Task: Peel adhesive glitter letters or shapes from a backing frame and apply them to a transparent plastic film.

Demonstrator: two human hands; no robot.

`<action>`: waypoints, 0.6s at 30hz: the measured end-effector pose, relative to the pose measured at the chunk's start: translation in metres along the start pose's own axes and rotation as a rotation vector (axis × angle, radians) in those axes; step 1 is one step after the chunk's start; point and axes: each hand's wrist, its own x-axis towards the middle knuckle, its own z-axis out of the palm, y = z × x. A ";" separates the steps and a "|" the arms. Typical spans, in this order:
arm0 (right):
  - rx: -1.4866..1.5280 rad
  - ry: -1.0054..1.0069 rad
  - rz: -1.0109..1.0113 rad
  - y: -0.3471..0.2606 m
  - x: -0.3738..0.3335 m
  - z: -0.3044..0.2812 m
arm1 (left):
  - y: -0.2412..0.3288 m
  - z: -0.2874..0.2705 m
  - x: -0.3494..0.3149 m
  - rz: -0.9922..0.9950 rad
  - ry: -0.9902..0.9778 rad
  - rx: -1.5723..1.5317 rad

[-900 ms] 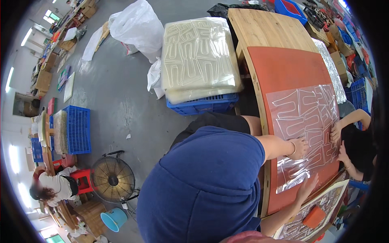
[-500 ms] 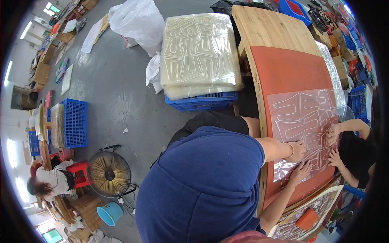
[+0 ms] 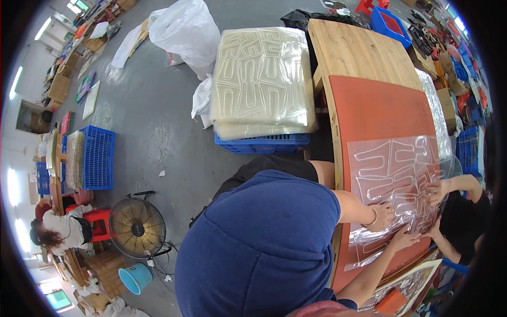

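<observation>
A clear plastic sheet point(image 3: 368, 179) with moulded, looping white-edged outlines lies on a reddish-brown mat point(image 3: 380, 108). My left hand point(image 3: 380, 216), with a bracelet at the wrist, rests palm down on the sheet, fingers extended. Just nearer and to the right, my right hand point(image 3: 404, 239) also lies on it with its fingers stretched out. From across the table, a co-worker in black touches the sheet's right side with one hand point(image 3: 437, 191) and its lower right part with another hand point(image 3: 434, 231). Glare hides part of the sheet near the fingers.
Left of the wooden table point(image 3: 364, 47), a tall stack of similar sheets point(image 3: 264, 79) sits on a blue crate point(image 3: 264, 145). A floor fan point(image 3: 137, 227), a blue bucket point(image 3: 135, 278) and a white sack point(image 3: 185, 34) stand on the floor. An orange block point(image 3: 391, 302) lies near the table's near end.
The whole view has shifted, so the scene sits lower. My right hand has slid rightward over the sheet. The co-worker's nearer hand has moved slightly toward the near end.
</observation>
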 end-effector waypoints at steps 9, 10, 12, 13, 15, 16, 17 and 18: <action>-0.381 -0.382 -0.056 -0.057 0.089 -0.014 | 0.000 -0.010 -0.004 0.015 -0.075 -0.045; -0.340 -0.357 -0.024 -0.060 0.098 -0.016 | 0.001 -0.009 -0.002 0.014 -0.077 -0.062; -0.178 -0.206 -0.039 -0.024 0.113 0.015 | 0.005 -0.008 0.005 0.022 -0.061 -0.097; -0.024 -0.063 -0.069 -0.004 0.119 0.034 | 0.006 -0.008 0.005 0.018 -0.063 -0.086; -0.014 0.034 -0.186 -0.009 0.123 0.049 | 0.002 -0.011 -0.008 -0.006 -0.046 -0.088; 0.140 -0.089 -0.020 -0.026 0.126 0.025 | 0.000 -0.010 -0.012 -0.010 -0.041 -0.092; 0.276 -0.197 0.165 -0.027 0.132 0.005 | 0.002 -0.010 -0.010 0.010 -0.046 -0.091; 0.073 -0.329 0.169 -0.019 0.144 0.002 | 0.005 -0.014 -0.008 0.024 -0.053 -0.105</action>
